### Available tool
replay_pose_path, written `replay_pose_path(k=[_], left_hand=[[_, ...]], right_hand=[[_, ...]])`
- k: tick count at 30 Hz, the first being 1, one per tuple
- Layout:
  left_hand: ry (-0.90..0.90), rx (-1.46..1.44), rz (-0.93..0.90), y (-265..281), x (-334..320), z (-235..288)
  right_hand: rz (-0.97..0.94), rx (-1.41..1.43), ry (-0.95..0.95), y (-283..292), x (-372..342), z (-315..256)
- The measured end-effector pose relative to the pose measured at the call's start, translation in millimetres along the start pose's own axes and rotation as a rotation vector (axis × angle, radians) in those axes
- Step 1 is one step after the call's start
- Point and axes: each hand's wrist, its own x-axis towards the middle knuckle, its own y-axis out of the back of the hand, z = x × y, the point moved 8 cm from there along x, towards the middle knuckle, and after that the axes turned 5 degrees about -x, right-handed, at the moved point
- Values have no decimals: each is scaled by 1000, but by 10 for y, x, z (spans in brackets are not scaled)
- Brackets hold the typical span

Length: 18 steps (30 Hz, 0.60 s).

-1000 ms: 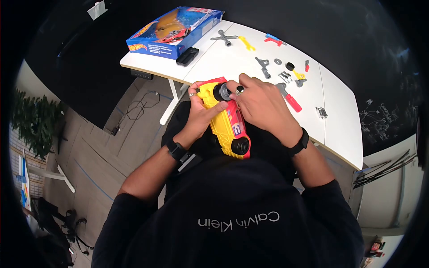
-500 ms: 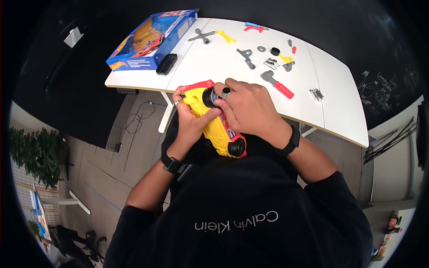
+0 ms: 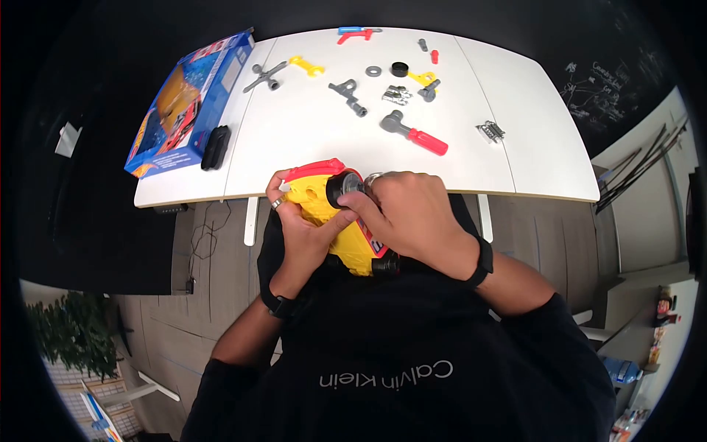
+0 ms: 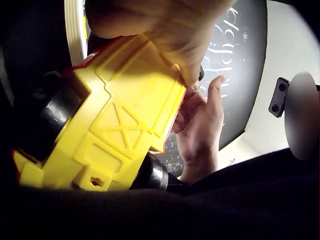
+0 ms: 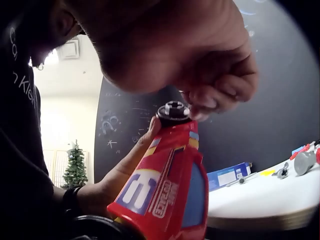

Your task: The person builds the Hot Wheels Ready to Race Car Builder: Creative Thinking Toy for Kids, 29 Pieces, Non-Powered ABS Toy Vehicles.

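One toy car (image 3: pixel 355 249) on my feed: left hand (image 3: pixel 303 239) grips it, right hand (image 3: pixel 416 214) pinches the wheel (image 3: pixel 336 193) at its far end. Car is between the hands, tilted, body side of the tabletop (image 3: pixel 294 132). I read the step as working that wheel; next move probably needs left steady, right square on the hub (image 5: pixel 174 106). Yellow underside (image 4: pixel 117 125), red shell, stickered flank. Beyond right hand: red-handled tool (image 3: pixel 427 141), then chrome part (image 3: pixel 396 95).

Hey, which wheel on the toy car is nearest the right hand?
The table-end wheel of the toy car: the right hand touches it, and its hub looks silvery. The shirt-end wheels sit farther from that hand.
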Motion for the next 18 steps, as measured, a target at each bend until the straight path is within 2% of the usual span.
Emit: replay_pose_path(k=[2,4,5,6,8,10,12,18], left_hand=[[89,-37,18,-5,35,-123],[103,-63,-11,2,76,-172],[113,-88,-37,-1,93,-204],[113,-89,-33,26,97,-238],[109,-237,-49,78,122,-304],[132,-262,-35,124,141,-341],[161,-168,-28,145,119,-364],[115,-74,9,256,94,-329]], right_hand=[[-61,-39,7,24,2,91],[34,-39,197,149,-6,13],[-86,-78,222,130,-2,10],[-90,-78,225,105,12,59],[-48,-272,309,11,66,96],[-63,-256,321,-36,111,93],[-78,-235,337,-77,158,72],[-105,-247,340,-221,290,69]])
